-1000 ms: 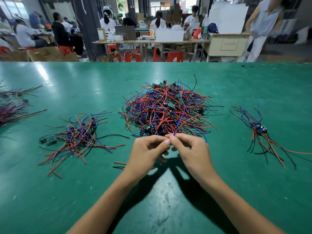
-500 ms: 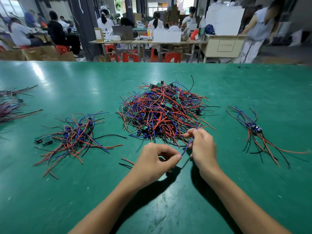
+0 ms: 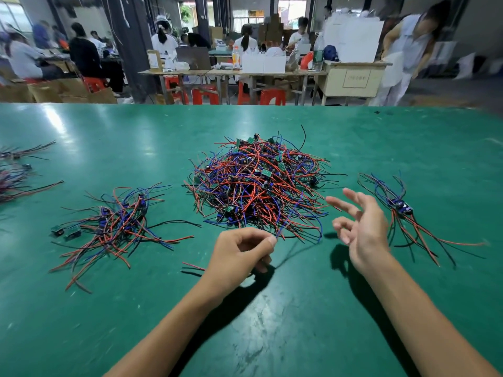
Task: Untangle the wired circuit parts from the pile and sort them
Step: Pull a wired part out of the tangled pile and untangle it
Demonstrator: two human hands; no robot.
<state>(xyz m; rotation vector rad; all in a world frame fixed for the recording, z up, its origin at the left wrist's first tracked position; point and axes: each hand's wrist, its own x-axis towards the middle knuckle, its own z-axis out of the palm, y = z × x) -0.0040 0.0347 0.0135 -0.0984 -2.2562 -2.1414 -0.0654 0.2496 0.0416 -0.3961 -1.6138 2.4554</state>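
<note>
At the left edge of the green table (image 3: 81, 322), two bundles of wires (image 3: 16, 172) are cut off by the frame, so their full extent cannot be seen. Behind the table's far edge, people and workbenches are blurred. The big tangled pile (image 3: 258, 186) of red, blue and black wires with small green boards sits at the table's middle, its inner parts hidden under the top strands. The left hand (image 3: 239, 257) hovers just near of the pile, thumb and forefinger pinching the end of a blue wire (image 3: 288, 221) that runs up into the tangle; which part it belongs to is not clear. The right hand (image 3: 362, 227) is motion-blurred, fingers spread and holding nothing, between the pile and a small sorted bundle (image 3: 402, 213) toward the right edge. A looser sorted heap (image 3: 117, 224) lies left of the pile, apart from both hands.
</note>
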